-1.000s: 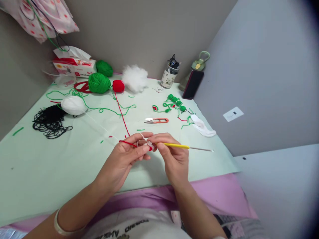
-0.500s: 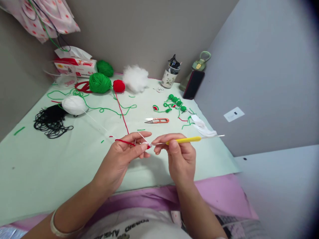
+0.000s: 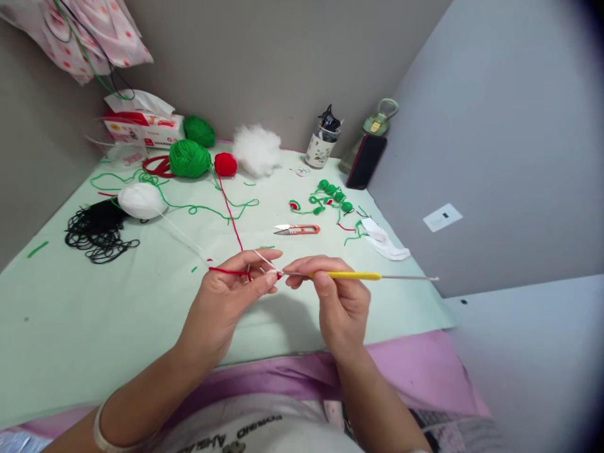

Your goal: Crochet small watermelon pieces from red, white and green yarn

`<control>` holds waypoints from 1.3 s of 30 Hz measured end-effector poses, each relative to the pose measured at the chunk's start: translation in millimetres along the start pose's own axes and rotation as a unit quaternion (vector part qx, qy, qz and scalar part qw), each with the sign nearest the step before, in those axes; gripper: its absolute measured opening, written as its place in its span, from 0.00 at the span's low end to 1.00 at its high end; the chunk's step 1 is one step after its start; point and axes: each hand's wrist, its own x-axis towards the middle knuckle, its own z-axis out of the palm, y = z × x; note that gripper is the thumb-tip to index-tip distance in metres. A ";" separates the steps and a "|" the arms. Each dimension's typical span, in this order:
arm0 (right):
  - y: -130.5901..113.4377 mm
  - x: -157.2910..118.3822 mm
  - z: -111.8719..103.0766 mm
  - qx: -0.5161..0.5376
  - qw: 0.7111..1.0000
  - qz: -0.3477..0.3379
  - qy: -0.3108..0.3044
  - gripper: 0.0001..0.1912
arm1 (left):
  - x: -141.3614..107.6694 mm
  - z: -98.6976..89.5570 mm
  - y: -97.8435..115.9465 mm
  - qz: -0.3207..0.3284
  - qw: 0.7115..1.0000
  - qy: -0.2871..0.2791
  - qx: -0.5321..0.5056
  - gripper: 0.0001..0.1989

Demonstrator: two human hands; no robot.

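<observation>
Between thumb and fingers, my left hand [image 3: 231, 292] pinches a small red and white crochet piece [image 3: 278, 275], mostly covered by the fingertips. Red yarn [image 3: 229, 211] and white yarn [image 3: 182, 236] run from their balls to this hand, and a white strand passes over its index finger. My right hand [image 3: 342, 302] is closed around the yellow handle of a double-ended crochet hook [image 3: 356, 275]. One metal end meets the crochet piece; the other points right, over the table. A red yarn ball [image 3: 225, 164] and a white yarn ball [image 3: 141, 201] lie farther back.
Thread snips [image 3: 297, 229] lie beyond my hands. Small green crocheted pieces [image 3: 338, 196] sit back right, near a phone [image 3: 367, 162] leaning on a bottle [image 3: 377, 123]. Green yarn balls [image 3: 189, 158], white stuffing [image 3: 257, 150] and black yarn [image 3: 97, 229] are at the back and left.
The crochet hook has swung from tilting upward at its right end to nearly level, slightly downward. Both hands have shifted slightly left, with the crochet piece still in the left fingers.
</observation>
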 end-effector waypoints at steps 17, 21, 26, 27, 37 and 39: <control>7.3 -10.6 2.7 -0.205 0.950 -0.226 -0.060 0.22 | -1.5 2.5 -5.7 0.047 0.998 0.045 -0.008 0.09; 7.1 -7.6 7.0 -0.219 0.947 -0.233 -0.039 0.19 | 0.8 3.4 -8.5 0.080 0.995 0.067 0.001 0.07; 17.1 -10.7 13.5 -0.305 0.897 -0.319 -0.002 0.22 | -1.4 7.6 -5.5 0.013 0.995 0.026 -0.094 0.12; 19.0 -11.2 13.2 -0.304 0.897 -0.322 -0.004 0.23 | -1.7 8.0 -3.9 0.001 0.994 0.021 -0.107 0.13; 11.4 -4.4 0.3 -0.173 0.960 -0.216 -0.041 0.20 | 3.4 -5.3 2.6 -0.101 0.985 -0.055 -0.128 0.19; 6.0 -1.9 -2.1 -0.118 0.982 -0.147 -0.030 0.16 | 3.7 -7.7 1.8 -0.050 0.996 -0.040 -0.061 0.17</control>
